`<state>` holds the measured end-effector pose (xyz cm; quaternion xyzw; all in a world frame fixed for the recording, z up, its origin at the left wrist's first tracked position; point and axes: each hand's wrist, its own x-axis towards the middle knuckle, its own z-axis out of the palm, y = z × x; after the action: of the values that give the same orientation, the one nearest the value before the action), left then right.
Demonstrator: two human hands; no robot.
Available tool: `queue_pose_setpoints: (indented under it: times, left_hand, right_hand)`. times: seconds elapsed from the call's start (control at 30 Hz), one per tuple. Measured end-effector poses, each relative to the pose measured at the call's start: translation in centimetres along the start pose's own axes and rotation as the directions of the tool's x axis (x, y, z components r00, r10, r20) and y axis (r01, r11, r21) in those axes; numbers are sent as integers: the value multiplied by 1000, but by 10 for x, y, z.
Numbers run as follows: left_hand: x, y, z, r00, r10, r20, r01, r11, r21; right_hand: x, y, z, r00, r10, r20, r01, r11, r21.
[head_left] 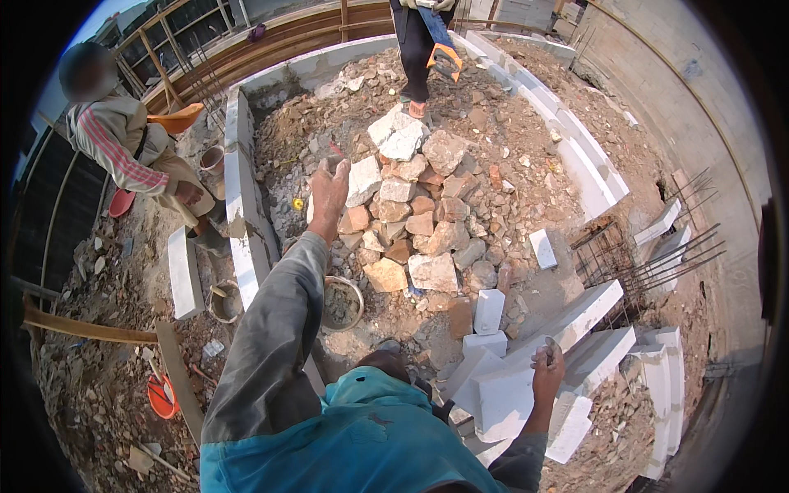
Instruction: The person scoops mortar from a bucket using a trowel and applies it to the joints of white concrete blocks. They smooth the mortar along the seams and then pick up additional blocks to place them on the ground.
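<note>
My left hand (330,195) reaches forward, past the near edge of a heap of broken stones (419,218). Its fingers are apart and nothing shows in them. Below the left forearm stands a round bucket of grey mortar (341,304). My right hand (548,371) is off to the right, over a jumble of white lightweight blocks (505,403). Its fingers are loosely bent and seem to hold nothing. A small white block (489,312) stands upright between the heap and the jumble.
At the far side a person holds a handsaw (445,59) with an orange handle. Another person (123,135) is at the left, beyond a low white block wall (239,181). Rusty steel bars (682,259) stick out at the right. An orange bucket (163,397) lies lower left.
</note>
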<state>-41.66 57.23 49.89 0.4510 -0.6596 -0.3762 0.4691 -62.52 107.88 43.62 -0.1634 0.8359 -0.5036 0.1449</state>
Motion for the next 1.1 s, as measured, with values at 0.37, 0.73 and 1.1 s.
queue_pose_setpoints:
  times: [0.37, 0.73, 1.1]
  left_hand:
    - [126, 10, 190, 982, -43, 183, 82, 974, -211]
    - [130, 121, 284, 912, 410, -23, -357, 818, 450]
    - [163, 81, 298, 738, 2, 675, 449, 745, -494]
  right_hand:
    - [47, -75, 94, 963, -261, 67, 268, 950, -158]
    - [42, -74, 116, 992, -58, -113, 40, 987, -154]
    - [9, -55, 94, 951, 124, -282, -143, 989, -48]
